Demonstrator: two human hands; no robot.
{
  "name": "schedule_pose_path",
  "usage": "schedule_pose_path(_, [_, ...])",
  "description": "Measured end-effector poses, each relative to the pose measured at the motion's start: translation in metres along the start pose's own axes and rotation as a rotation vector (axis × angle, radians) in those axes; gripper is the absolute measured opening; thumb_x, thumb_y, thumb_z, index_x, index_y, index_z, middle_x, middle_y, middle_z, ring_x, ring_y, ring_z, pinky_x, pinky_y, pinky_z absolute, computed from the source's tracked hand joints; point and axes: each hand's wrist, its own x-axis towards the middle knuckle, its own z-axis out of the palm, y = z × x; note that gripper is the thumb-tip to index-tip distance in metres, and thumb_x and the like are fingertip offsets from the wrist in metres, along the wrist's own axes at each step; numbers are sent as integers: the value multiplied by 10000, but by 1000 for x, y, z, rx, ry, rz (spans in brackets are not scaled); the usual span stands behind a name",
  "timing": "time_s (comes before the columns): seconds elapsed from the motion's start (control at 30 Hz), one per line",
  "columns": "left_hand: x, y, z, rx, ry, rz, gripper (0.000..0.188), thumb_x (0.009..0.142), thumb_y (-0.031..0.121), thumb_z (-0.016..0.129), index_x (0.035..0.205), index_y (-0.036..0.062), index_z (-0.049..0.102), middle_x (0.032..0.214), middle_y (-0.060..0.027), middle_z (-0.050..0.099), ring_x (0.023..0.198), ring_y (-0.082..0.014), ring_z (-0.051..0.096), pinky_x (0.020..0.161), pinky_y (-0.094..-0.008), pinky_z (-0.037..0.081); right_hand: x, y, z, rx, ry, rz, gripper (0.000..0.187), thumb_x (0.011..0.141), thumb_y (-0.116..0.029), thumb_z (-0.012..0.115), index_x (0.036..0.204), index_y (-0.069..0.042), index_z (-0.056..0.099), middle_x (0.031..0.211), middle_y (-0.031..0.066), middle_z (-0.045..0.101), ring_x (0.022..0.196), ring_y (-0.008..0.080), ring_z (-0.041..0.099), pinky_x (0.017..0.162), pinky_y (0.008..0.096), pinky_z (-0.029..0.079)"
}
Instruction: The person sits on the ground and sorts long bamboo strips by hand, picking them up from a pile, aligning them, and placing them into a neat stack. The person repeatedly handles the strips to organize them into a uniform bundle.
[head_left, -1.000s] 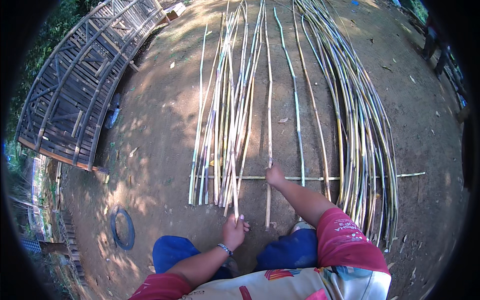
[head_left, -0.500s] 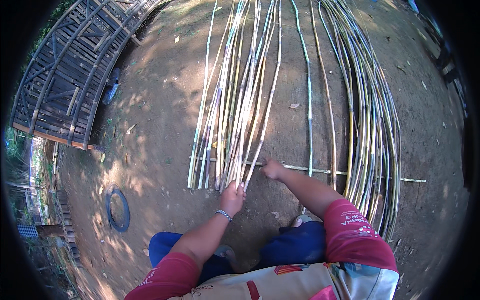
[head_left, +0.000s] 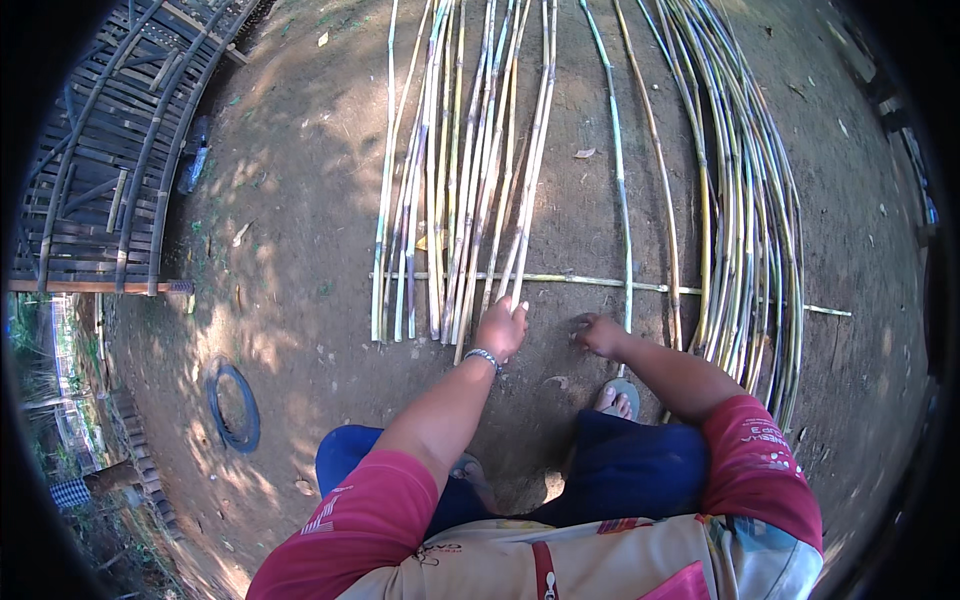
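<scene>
Long thin bamboo poles lie on the earth, running away from me across one crosswise pole (head_left: 560, 278). My left hand (head_left: 502, 328) is closed round the near end of a pale bamboo pole (head_left: 534, 180), at the right edge of the left group of poles (head_left: 455, 190). Its fingers partly cover that end. My right hand (head_left: 600, 336) hovers empty over the soil, fingers slightly bent and apart. Just beside it runs a single greenish pole (head_left: 619, 200), with a browner pole (head_left: 662, 185) further right.
A thick bundle of poles (head_left: 745, 200) lies at the right, over the crosswise pole. A slatted bamboo platform (head_left: 110, 170) stands at the upper left. Near my left side a dark ring (head_left: 250, 410) lies on the ground. My sandalled foot (head_left: 620, 398) is close to the greenish pole.
My left hand has shifted right and farther away, onto a pole at the group's right edge. My right hand has left the crosswise pole and moved right. The view has also shifted.
</scene>
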Motion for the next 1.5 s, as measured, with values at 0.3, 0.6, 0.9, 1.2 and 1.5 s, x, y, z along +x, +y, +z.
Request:
schedule_pose_path(0.3, [5,10,-18,539,-109,24,411,878,311,682,1175,30,636,1142,-201,654,1068,-351,634,927,-430,506,20,-65,-91,793,-282,951,607,874,-308,637,1362,16,481,900,140,709,807,242,691,747,343,526])
schedule_pose_path(0.6, [4,-27,-19,399,139,-35,440,896,166,611,1299,-2,559,1184,-247,635,1115,-372,606,985,-420,465,-8,-62,-120,441,85,1261,461,855,-263,657,1243,-34,562,1106,202,638,1054,367,616,940,430,486])
schedule_pose_path(0.9, [42,-118,-1,103,-52,69,314,927,128,620,1201,-17,574,883,-82,695,778,-160,674,636,-295,511,-39,-12,-137,322,109,1646,578,841,-163,627,1361,-40,405,1301,241,512,1221,383,524,1016,463,440])
schedule_pose_path(1.2, [34,-113,-3,93,-87,-83,322,918,189,662,1163,-3,581,909,-63,681,777,-159,663,673,-319,522,9,-14,-100,752,288,1359,457,869,-256,669,1194,7,485,1129,316,603,1095,466,579,926,493,470])
schedule_pose_path(1.5, [-26,8,32,292,138,341,513,884,239,658,1279,-46,497,1312,-266,526,1141,-365,583,975,-422,457,-2,-9,-85,1115,472,1329,297,965,-221,585,1153,-15,483,882,142,654,660,201,613,613,362,514])
